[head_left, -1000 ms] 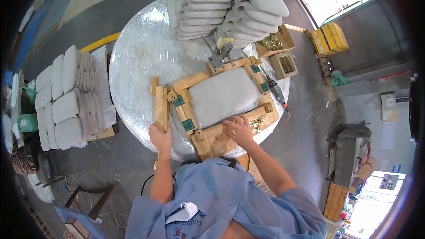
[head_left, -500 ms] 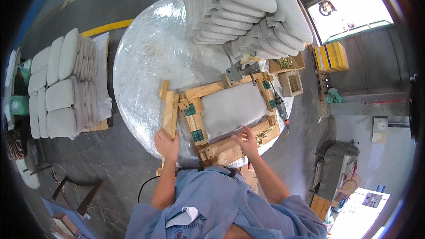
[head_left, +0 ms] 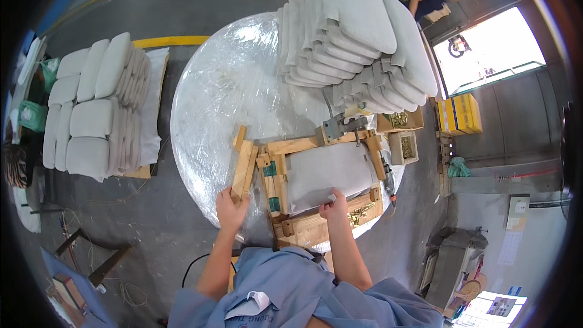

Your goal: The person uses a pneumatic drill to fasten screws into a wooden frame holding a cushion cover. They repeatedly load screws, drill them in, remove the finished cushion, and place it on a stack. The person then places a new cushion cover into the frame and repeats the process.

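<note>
A wooden seat frame (head_left: 306, 226) lies on the round table wrapped in clear plastic film (head_left: 225, 97), with a grey cushion pad (head_left: 328, 173) set into it. My right hand (head_left: 334, 205) pinches the near edge of that pad. My left hand (head_left: 231, 209) grips the near end of a loose wooden piece (head_left: 244, 163) lying just left of the frame. A grey staple gun (head_left: 340, 126) rests at the frame's far edge.
A tall stack of grey cushions (head_left: 355, 30) fills the table's far right. More cushions (head_left: 91, 109) are piled on the floor at left. Open boxes of hardware (head_left: 402, 146) and a yellow crate (head_left: 459, 114) stand at right. A person (head_left: 434, 0) stands far off.
My head has shifted, so the table sits differently in view. My right hand moved from the frame's near rail up onto the pad's edge. My left hand stays on the loose wooden piece.
</note>
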The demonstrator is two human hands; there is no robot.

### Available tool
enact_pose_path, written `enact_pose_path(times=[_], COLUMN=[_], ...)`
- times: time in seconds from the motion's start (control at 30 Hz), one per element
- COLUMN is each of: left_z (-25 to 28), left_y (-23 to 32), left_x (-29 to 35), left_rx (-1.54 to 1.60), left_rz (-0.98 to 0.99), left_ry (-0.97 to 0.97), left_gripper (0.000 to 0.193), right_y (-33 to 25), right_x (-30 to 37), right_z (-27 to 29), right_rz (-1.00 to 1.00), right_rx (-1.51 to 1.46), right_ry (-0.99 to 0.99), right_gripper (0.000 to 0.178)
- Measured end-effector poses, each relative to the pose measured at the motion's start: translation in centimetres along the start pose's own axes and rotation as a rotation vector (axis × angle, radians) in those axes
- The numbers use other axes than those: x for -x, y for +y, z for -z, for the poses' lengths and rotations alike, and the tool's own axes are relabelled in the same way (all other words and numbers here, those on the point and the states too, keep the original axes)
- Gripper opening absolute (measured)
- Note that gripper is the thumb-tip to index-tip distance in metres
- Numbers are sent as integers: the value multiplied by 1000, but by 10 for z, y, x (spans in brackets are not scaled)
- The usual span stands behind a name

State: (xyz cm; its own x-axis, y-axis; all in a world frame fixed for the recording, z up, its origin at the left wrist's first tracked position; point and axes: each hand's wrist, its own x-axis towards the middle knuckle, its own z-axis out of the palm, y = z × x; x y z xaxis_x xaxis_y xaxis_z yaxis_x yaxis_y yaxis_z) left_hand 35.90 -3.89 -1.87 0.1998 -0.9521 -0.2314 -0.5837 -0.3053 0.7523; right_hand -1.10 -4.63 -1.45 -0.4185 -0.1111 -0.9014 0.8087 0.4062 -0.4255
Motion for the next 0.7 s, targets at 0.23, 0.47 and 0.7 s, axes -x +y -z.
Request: enact_pose_path(times=[0.23,0.47,0.7], left_z=[4,-13,-43], left_y=[53,132,146], left_x=[9,16,32], left_rx=[-264,-304,386], left_rz=[-476,-775,-511], left_ry=[-70,-444,-509], left_gripper=[83,100,73], right_y=[-18,-36,-65], right_x=[65,110,155], right_z=[-23,-22,17], right_rz=[279,394,665], right_rx=[-49,-65,-59], right_ry=[-69,-173,-313], right_gripper=[26,24,48])
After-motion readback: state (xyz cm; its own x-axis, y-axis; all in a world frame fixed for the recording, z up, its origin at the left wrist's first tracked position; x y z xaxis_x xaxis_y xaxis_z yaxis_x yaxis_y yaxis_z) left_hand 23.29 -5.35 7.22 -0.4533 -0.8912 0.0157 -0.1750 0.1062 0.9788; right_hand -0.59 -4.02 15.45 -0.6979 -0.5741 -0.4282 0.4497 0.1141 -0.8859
